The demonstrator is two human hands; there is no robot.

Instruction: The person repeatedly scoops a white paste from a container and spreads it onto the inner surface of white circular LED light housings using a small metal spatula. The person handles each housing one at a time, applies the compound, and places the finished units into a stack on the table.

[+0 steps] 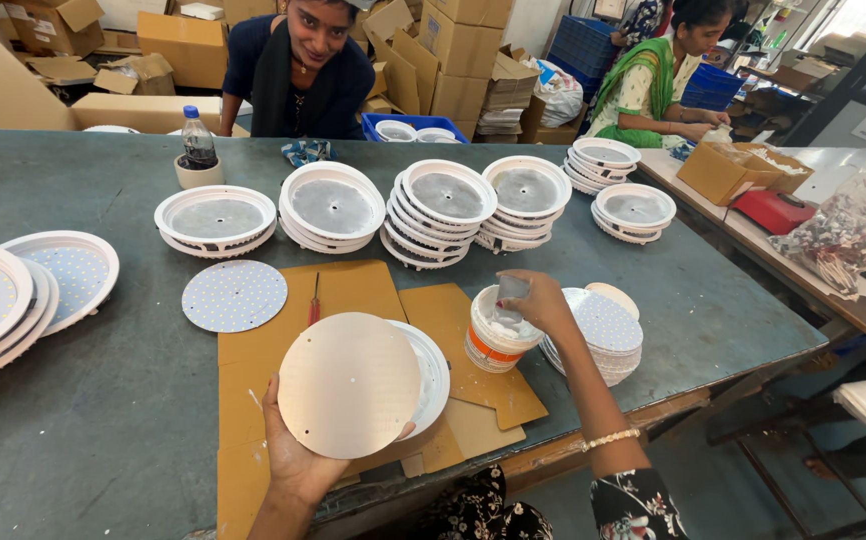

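Fingers of my left hand [298, 455] pinch the lower edge of a round pale disc [350, 385], holding it tilted over a white lamp housing [431, 375] on the cardboard sheet [353, 295]. My right hand [538, 300] has its fingers closed round a small clear scoop [511, 295] dipped into the white tub [493, 345], just beside a stack of LED boards [608, 335]. As I judge it, the disc could slide off, since only its edge is gripped. Paste might drip on the worktop [113, 400] if the scoop lifts overfull. A red screwdriver [314, 300] lies near.
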